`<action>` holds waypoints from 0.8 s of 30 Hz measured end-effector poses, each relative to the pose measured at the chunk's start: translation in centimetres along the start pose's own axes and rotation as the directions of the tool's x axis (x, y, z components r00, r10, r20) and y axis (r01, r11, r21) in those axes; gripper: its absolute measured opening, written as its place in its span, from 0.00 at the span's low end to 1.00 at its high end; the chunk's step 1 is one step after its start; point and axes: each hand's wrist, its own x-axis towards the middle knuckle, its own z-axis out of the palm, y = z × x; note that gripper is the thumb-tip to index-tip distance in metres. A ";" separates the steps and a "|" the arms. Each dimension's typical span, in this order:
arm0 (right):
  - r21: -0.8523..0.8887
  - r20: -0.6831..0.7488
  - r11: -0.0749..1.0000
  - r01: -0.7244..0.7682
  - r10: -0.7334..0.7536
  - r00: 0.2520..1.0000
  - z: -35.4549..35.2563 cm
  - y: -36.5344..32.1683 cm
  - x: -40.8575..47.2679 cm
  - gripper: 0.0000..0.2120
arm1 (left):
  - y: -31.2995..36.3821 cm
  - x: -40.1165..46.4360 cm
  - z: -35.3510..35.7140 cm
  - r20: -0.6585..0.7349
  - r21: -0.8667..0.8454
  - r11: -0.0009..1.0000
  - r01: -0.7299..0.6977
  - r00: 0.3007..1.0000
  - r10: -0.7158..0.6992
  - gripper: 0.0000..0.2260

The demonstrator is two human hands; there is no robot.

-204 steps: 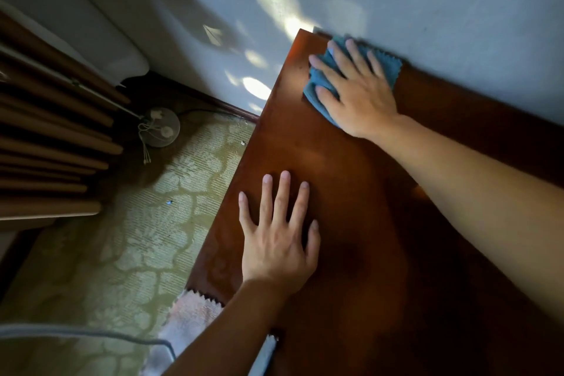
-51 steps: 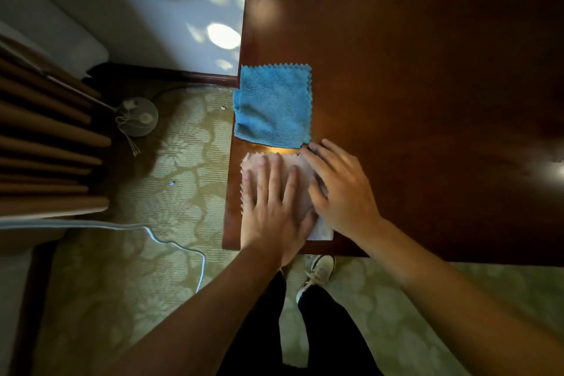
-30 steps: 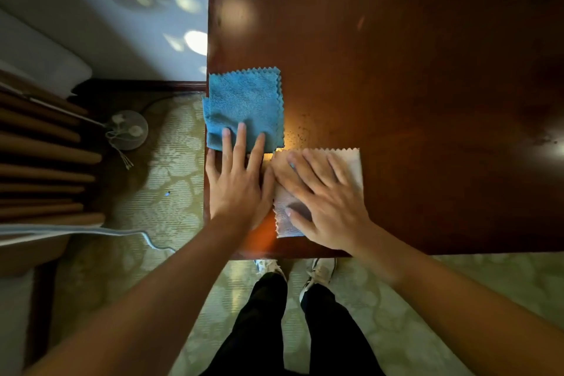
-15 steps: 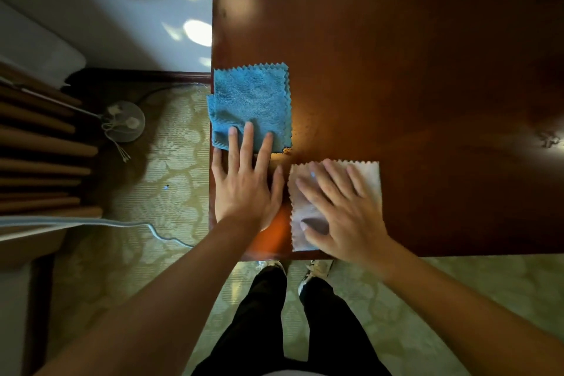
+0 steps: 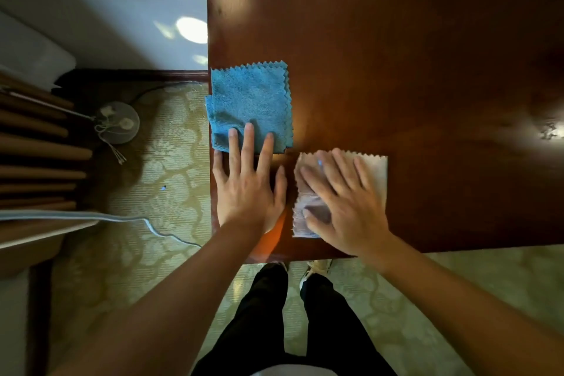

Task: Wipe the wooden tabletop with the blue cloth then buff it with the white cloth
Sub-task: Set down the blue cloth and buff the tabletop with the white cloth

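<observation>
While only 1 view, the head camera, covers this moment, it shows both cloths plainly. The square blue microfibre cloth with zigzag edges lies flat at the left edge of the dark polished wooden tabletop, and the left hand lies flat with straight, spread fingers, 3 fingertips on the cloth's near edge and the palm on bare wood. Just beside it, toward the near edge, the white zigzag-edged cloth sits under the right hand, which presses it with flat, spread fingers, holding nothing by curling.

Judging from this, the blue-cloth wipe looks finished and the buffing has only begun at the near left corner; nearly the whole tabletop seems left to buff.

Compared with 0.5 s ago, the white cloth and right hand have slid a little farther right, away from the blue cloth, while the left hand and blue cloth stay where they were. 1.7 s ago both hands were on the white cloth.
</observation>
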 end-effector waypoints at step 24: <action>-0.054 0.115 0.966 -0.253 0.258 0.959 -2.4 8.0 14.7 0.38 | 0.0 0.1 0.3 -0.032 0.013 1.000 0.001 1.000 0.000 0.28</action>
